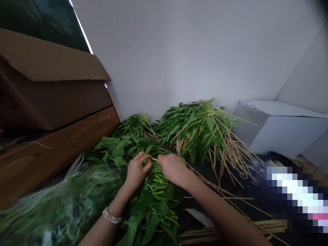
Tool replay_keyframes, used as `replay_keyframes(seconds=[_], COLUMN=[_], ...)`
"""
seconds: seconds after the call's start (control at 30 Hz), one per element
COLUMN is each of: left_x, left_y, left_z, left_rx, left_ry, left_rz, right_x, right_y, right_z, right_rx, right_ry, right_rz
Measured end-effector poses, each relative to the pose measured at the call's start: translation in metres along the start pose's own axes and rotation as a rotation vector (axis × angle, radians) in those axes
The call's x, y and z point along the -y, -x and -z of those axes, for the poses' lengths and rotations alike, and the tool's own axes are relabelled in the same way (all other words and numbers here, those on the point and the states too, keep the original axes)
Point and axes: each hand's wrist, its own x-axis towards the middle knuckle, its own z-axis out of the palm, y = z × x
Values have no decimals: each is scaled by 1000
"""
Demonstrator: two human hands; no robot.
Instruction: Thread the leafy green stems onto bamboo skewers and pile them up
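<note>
My left hand [137,169] and my right hand [173,168] meet over a pile of loose green leafy stems [151,198]. Both hands are closed in a pinch on one thin green stem [153,159] stretched between them. A ring shows on a left finger and a beaded bracelet [112,216] sits on my left wrist. Behind the hands lies a heap of greens threaded on bamboo skewers [202,131], and a second leafy heap [128,136] lies to its left.
A cardboard box [51,82] rests on a wooden ledge [58,147] at the left. A plastic bag of greens [51,205] lies at the lower left. A white foam box [279,126] stands at the right. Loose skewers [230,160] spill to the right, more at the bottom.
</note>
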Motion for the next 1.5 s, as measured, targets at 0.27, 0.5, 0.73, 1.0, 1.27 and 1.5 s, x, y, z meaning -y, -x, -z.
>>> replay_keyframes(seconds=[0.27, 0.5, 0.73, 1.0, 1.27, 1.5], left_x=[30, -2, -3, -5, -6, -11], left_y=[-14, -5, 1, 1, -1, -1], left_z=[21, 14, 4, 3, 4, 5], left_rx=[-329, -59, 279, 453, 357, 238], left_ry=[195, -15, 32, -176, -52, 117], left_rz=[511, 5, -132, -198, -186, -112], right_x=[-15, -13, -6, 1, -6, -12], right_y=[0, -3, -3, -2, -8, -18], right_z=[3, -9, -16, -41, -42, -44], right_rx=[25, -32, -103, -108, -173, 82], right_ry=[18, 56, 186, 289, -296, -1206], right_rz=[-33, 45, 140, 134, 4, -153])
